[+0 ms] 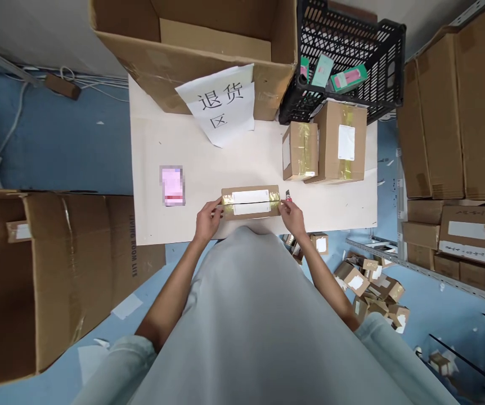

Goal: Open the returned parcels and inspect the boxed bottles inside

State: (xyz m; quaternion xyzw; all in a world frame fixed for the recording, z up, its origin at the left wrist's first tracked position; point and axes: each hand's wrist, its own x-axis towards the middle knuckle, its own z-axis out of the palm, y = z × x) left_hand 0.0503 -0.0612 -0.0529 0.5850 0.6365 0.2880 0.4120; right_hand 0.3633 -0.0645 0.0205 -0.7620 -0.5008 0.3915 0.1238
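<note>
A small flat cardboard parcel (pixel 251 201) with a white label and yellowish tape lies near the front edge of the pale table (pixel 192 163). My left hand (pixel 207 219) grips the parcel's left end with curled fingers. My right hand (pixel 292 217) grips its right end, and a small red-tipped tool (pixel 288 196), perhaps a cutter, shows at that hand's fingertips. My grey shirt hides the table's front edge below the parcel.
Two taped cardboard boxes (pixel 327 147) stand at the table's right, behind them a black crate (pixel 352 56) with green-pink packets. A large open carton (pixel 200 50) bearing a paper sign stands at the back. A pink item (pixel 171 184) lies left. Cartons and small boxes crowd the floor.
</note>
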